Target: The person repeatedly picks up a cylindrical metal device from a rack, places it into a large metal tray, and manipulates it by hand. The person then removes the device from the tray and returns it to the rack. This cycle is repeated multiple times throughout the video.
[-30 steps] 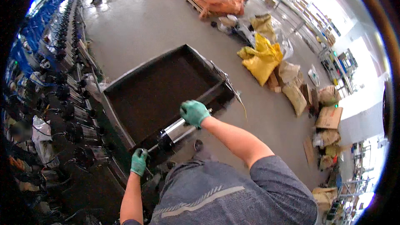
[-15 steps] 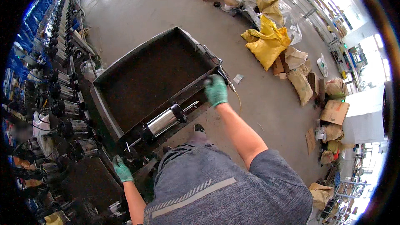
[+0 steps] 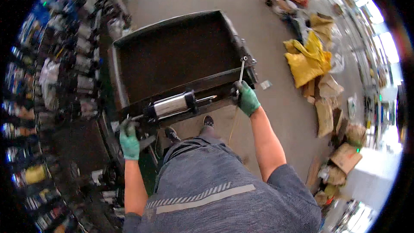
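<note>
Gripping a slim metal tool point(image 3: 242, 71), the right hand point(image 3: 249, 98) is now closed on it, after reaching there earlier, so the work has this tool ready. The shiny cylinder point(image 3: 170, 106) lies along the tray point(image 3: 172, 18)'s near side; blur hides whether the left hand point(image 3: 130, 144) holds its rod point(image 3: 137, 118).

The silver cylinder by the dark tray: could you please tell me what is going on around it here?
The person's green-gloved right hand holds a tool with a long metal shaft, at the right front corner of a dark tray. The silver cylinder lies along the tray's near edge. The left hand, gloved too, is close to the cylinder's left end; blur hides whether it grips anything.
</note>
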Motion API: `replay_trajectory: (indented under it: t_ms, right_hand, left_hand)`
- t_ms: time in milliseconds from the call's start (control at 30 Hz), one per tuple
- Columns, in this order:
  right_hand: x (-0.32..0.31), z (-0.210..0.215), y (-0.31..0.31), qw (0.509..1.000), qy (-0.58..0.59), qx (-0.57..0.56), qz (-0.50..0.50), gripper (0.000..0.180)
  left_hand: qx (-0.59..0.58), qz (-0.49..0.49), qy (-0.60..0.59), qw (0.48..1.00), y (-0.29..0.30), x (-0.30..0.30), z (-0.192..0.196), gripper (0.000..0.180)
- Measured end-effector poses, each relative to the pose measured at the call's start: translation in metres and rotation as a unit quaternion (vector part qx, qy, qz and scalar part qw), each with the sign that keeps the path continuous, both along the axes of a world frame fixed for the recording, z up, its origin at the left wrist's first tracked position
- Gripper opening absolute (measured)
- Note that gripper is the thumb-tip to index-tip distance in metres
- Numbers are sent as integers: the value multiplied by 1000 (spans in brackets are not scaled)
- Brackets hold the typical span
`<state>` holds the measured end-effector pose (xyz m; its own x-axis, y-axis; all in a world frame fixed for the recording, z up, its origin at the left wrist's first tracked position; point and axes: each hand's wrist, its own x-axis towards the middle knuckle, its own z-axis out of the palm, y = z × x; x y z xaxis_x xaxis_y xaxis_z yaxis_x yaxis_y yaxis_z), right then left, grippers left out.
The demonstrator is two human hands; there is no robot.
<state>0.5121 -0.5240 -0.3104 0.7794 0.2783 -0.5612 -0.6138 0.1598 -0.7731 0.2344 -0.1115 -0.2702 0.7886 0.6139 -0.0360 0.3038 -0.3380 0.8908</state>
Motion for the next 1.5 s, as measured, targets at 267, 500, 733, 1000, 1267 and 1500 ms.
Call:
replay_trajectory:
  t_ms: [267,500,733,1000,1267,1500]
  right_hand:
    - [-122,69,171,804,-421,-115,403,42]
    - [-127,66,214,736,-489,-86,460,36]
    - [-45,71,201,709,-476,-370,366,33]
    - [-45,59,211,752,-412,-399,324,20]
    - [-42,51,210,714,-459,-426,312,18]
    - [-42,47,212,700,-472,-436,311,17]
  left_hand:
    - [-114,-69,-167,977,-61,77,85,43]
    - [-436,159,-161,871,-12,51,55,24]
    - [-414,298,42,859,90,-10,-42,29]
    - [-454,205,125,858,108,9,-62,32]
    - [-488,170,147,843,118,13,-65,27]
    - [-477,125,168,853,126,10,-83,28]
